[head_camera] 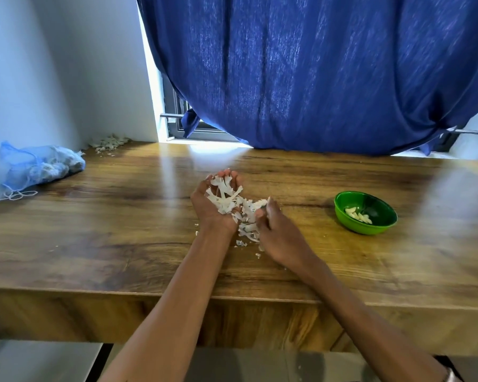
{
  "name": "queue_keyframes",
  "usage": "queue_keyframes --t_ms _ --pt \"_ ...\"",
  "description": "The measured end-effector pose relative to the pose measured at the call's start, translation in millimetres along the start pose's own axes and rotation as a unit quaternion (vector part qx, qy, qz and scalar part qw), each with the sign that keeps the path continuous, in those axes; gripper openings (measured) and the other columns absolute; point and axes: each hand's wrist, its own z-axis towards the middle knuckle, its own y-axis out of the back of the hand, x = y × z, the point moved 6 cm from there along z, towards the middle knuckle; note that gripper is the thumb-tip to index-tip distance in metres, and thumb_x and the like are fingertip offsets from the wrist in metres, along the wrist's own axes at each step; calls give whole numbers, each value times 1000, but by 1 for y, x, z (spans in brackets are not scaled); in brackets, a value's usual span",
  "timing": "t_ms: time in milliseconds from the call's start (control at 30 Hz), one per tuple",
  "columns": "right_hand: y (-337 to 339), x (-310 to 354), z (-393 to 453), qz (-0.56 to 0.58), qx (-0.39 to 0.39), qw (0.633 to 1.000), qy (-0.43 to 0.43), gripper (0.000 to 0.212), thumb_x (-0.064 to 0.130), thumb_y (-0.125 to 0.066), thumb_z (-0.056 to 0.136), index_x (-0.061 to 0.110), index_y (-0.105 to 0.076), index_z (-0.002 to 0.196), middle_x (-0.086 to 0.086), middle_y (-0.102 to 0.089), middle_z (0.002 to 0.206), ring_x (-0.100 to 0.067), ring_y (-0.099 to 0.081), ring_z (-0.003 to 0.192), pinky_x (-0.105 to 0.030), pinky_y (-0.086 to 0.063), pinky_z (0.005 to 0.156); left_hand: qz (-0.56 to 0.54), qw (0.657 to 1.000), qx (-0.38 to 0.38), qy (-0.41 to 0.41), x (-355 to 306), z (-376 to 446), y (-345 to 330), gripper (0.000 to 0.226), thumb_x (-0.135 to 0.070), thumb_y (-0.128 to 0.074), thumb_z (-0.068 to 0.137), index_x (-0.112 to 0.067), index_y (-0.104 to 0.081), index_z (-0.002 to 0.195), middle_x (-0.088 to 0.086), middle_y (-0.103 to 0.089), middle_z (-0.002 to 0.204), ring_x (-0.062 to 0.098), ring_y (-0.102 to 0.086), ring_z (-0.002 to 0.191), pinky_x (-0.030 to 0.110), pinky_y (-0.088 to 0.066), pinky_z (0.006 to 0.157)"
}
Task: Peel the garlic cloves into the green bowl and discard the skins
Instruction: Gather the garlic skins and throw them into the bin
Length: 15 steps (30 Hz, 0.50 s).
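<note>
My left hand point(209, 209) lies palm up at the middle of the wooden table, cupped under a heap of white garlic skins point(226, 197). My right hand point(273, 230) sits just to its right, fingers curled against more skins point(249, 228) lying on the table between the two hands. A few small flakes are scattered near my wrists. The green bowl point(381, 226) stands to the right, apart from both hands, with several peeled garlic cloves point(358, 215) inside.
A blue mesh bag point(39, 166) holding garlic lies at the far left by the wall. Another pile of skins point(109, 143) sits in the back left corner. A blue curtain point(315, 73) hangs over the table's far edge. The table's front edge point(232, 295) is near me.
</note>
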Motion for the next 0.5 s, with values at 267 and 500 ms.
queue_keyframes --t_ms 267,500 --pt "32 -17 37 -45 53 998 -2 50 51 -41 104 37 -38 152 -5 -52 150 -26 -59 123 -32 -50 92 18 1000 2 -13 -2 1 4 28 -12 -48 92 -4 -68 72 10 -67 75 25 -66 69 35 -54 74" --pt "31 10 36 -159 162 969 101 46 49 -53 100 35 -51 144 -2 -61 141 -22 -64 118 -38 -49 100 17 1000 8 -10 -2 3 5 28 -11 -49 90 -4 -67 70 9 -66 73 24 -65 67 34 -53 76"
